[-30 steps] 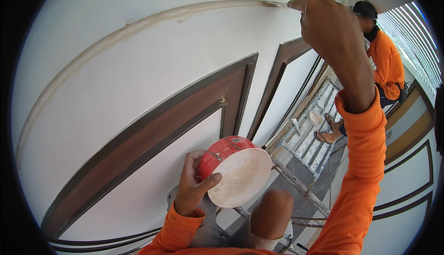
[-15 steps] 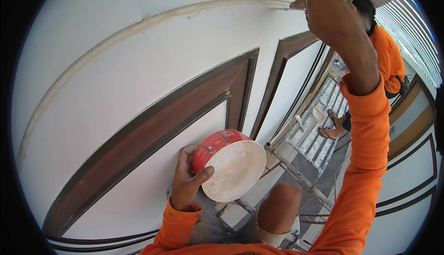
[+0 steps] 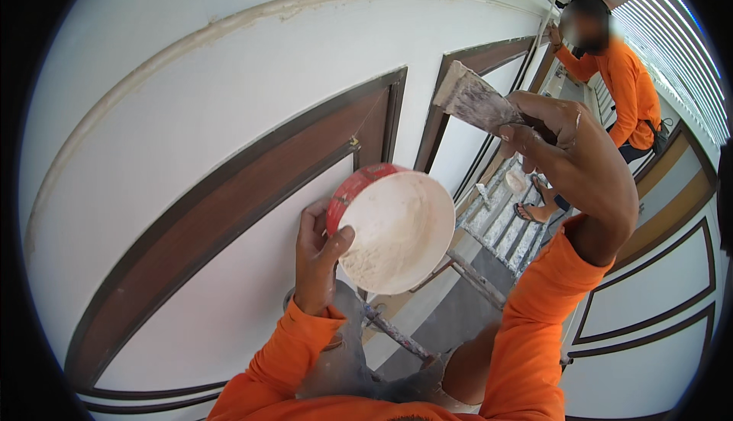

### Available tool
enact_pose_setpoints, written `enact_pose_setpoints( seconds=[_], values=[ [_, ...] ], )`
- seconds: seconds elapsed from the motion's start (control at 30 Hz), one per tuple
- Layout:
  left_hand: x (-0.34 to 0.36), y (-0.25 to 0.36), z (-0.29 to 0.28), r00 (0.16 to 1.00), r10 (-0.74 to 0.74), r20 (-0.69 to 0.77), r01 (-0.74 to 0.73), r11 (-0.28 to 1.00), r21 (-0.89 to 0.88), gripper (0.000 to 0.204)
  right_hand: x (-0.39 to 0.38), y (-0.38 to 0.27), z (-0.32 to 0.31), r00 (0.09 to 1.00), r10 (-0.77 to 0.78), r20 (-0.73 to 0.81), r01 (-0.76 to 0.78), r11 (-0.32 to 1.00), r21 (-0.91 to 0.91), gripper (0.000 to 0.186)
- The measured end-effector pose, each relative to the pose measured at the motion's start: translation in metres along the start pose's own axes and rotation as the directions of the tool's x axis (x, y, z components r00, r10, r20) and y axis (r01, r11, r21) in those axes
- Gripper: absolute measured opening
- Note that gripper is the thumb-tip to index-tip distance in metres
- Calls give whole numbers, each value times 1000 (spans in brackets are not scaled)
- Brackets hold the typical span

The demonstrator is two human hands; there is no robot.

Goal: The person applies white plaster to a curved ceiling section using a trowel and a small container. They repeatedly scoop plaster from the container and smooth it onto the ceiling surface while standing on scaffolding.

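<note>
The bowl (image 3: 393, 226) is round, red outside and coated white inside, tilted open toward the camera just beside the white wall (image 3: 229, 93). The left hand (image 3: 319, 257) has its fingers clenched on its rim. The right hand (image 3: 569, 154), raised to the wall's trim earlier, has come down above the bowl, fingers grasping one putty knife (image 3: 473, 100). One bowl, one knife.
</note>
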State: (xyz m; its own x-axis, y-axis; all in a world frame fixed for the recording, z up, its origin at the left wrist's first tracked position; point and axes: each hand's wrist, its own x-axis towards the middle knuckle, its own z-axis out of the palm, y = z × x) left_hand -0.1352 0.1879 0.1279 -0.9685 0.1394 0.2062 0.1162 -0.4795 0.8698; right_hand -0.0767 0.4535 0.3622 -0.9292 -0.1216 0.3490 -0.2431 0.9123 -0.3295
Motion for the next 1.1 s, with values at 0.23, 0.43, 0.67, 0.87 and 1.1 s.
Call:
enact_pose_setpoints(
  seconds=[0.23,0.43,0.67,0.87,1.1],
  values=[
    [21,8,29,954,-281,106,294,945,-143,59,-27,44,31,973,-169,155,99,918,383,29],
    [42,-9,67,911,-349,221,384,912,-144,56,-126,48,93,998,-15,-60,10,996,-94,51],
    [46,-34,90,938,-273,215,303,946,-119,55,-175,70,145,986,31,-161,-92,916,-391,72],
    [44,-41,77,916,-348,202,375,919,-120,61,-192,74,130,1000,-18,10,21,914,-405,68],
    [41,-46,72,973,-205,109,205,979,12,71,-207,78,102,982,188,-34,-190,977,-99,48]
  ],
)
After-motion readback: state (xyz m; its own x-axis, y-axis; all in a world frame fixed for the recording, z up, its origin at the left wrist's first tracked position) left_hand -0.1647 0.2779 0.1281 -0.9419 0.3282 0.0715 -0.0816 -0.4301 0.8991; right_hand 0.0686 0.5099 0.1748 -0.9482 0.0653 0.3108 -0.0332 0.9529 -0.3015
